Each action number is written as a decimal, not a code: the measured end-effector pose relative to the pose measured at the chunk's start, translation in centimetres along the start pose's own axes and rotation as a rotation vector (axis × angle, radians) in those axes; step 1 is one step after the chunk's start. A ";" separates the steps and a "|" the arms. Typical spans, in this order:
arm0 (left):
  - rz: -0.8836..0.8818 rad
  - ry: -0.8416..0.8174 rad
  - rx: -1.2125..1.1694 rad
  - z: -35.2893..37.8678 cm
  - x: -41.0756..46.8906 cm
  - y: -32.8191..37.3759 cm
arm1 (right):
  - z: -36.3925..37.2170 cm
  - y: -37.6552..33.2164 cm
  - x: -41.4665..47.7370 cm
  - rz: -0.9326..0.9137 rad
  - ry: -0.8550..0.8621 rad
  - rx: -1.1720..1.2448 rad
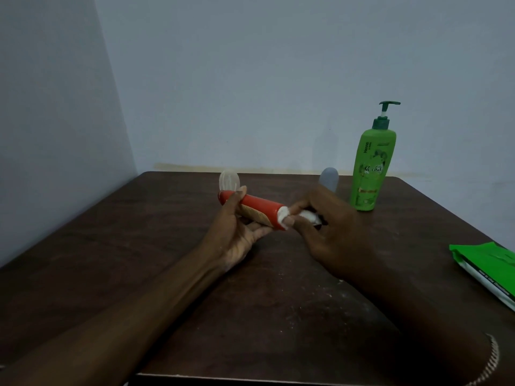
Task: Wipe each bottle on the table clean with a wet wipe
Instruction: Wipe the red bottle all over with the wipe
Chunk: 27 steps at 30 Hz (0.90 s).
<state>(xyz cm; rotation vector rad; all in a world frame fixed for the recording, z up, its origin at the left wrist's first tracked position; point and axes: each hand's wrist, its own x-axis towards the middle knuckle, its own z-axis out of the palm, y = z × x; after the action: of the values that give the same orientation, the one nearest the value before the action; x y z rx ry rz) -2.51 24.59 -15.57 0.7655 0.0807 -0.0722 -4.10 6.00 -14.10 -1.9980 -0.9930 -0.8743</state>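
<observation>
A red bottle [257,205] with a beige label lies sideways above the table's middle, and my left hand [237,232] grips it from below with the thumb over its top. My right hand [328,232] pinches a white wet wipe [282,214] against the bottle's right end. A tall green pump bottle [369,168] stands upright at the back right. Behind my right hand a small grey-blue bottle [329,178] peeks out, mostly hidden. A clear rounded cap [229,180] shows just behind the red bottle's left end.
The dark wooden table [139,246] sits in a corner, with walls behind it and to the left. A green wet wipe pack [487,270] lies flat at the right edge. White specks are scattered on the wood near the front.
</observation>
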 end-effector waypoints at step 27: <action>0.126 0.039 0.164 -1.3 1.4 0.4 | 0.9 0.9 -0.3 -0.118 -0.107 -0.139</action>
<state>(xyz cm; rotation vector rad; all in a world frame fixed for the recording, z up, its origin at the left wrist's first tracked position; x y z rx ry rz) -1.15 25.72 -16.36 0.9344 0.0635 0.0565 -3.26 6.23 -15.07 -2.1395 -1.1483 -0.9303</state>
